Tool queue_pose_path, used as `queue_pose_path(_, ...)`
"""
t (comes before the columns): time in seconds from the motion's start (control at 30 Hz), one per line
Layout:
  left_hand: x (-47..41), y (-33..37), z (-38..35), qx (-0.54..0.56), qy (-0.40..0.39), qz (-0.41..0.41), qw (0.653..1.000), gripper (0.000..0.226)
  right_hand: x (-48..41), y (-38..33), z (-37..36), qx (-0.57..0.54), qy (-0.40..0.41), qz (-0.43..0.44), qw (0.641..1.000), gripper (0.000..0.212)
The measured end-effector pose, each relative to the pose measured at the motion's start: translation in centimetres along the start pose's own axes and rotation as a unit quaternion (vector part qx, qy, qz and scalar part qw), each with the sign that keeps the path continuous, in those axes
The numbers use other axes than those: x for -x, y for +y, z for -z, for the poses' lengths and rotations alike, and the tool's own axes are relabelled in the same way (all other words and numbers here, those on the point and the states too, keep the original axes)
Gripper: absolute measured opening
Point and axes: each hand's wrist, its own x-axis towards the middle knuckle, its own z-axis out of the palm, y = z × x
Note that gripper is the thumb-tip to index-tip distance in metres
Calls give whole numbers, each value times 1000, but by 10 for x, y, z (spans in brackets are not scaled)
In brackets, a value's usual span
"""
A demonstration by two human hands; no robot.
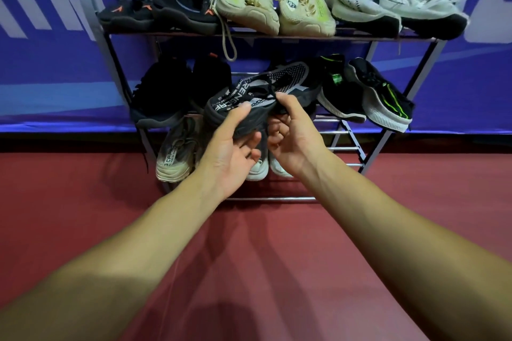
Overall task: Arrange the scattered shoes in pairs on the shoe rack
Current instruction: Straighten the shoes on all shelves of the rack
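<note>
I hold a black and grey sneaker [266,88] in front of the middle shelf of the metal shoe rack [388,39]. My left hand [232,147] grips its heel end from below, thumb on top. My right hand [293,135] pinches its side near the laces. The top shelf carries a black and orange pair [163,5], a beige pair [274,8] and a white knit pair [388,5]. On the middle shelf sit a black pair [171,88] at left and a black and green pair [368,94] at right. A grey-beige sneaker [174,158] rests on the bottom shelf.
Pale shoe toes [266,169] show under my hands on the bottom shelf. The rack stands on a red floor [249,257] against a blue banner wall [50,63]. A beige lace [228,41] hangs from the top shelf. Bare bars [346,147] lie at the lower right.
</note>
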Motion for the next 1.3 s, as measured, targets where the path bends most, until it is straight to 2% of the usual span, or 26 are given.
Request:
queue_pose_path(0.1,-2,3,-4,10,28,-9,1000,28,2,1,3,30,-17,-6,999,37)
queue_pose_path(0.17,-5,7,-3,33,38,-10,999,25,3,1,5,57,9,5,998,52)
queue_pose_path(0.2,-6,10,-3,45,42,-9,998,27,2,1,6,63,29,13,998,53)
queue_pose_path(0.3,-8,13,-3,64,53,-11,997,44,-1,5,11,32,66,25,997,28)
queue_pose_path(0.37,-7,9,-4,45,52,-14,998,49,-3,6,12,19,67,28,997,22)
queue_pose_path(0.47,-4,1,-12,9,44,-12,999,16,-1,8,14,30,41,27,998,28)
queue_pose_path(0.53,-5,2,-15,10,53,-10,998,11,3,9,16,31,28,22,999,38)
queue_pose_path(0.57,-5,3,-16,20,60,-11,998,15,5,9,17,21,31,23,999,40)
queue_pose_path(0.63,-8,7,-14,40,70,-13,997,43,5,6,19,-7,49,32,998,39)
queue_pose_path(0.7,-10,8,-12,48,77,-19,996,69,3,3,19,-14,68,42,997,29)
queue_pose_path(0.77,-11,8,-9,43,71,-31,996,75,3,1,17,-14,72,40,996,22)
queue_pose_path(0.93,-6,10,-19,-1,71,-52,996,62,7,-2,9,-15,55,45,997,22)
queue_pose_path(1.03,-8,20,-23,-16,101,-65,993,69,12,-7,8,-21,30,57,998,23)
queue_pose_path(1.17,-12,34,-19,-59,100,-90,989,25,13,-19,14,-4,5,90,996,22)
queue_pose_path(1.3,-12,44,-14,-99,88,-67,989,18,10,-23,24,41,12,74,996,24)
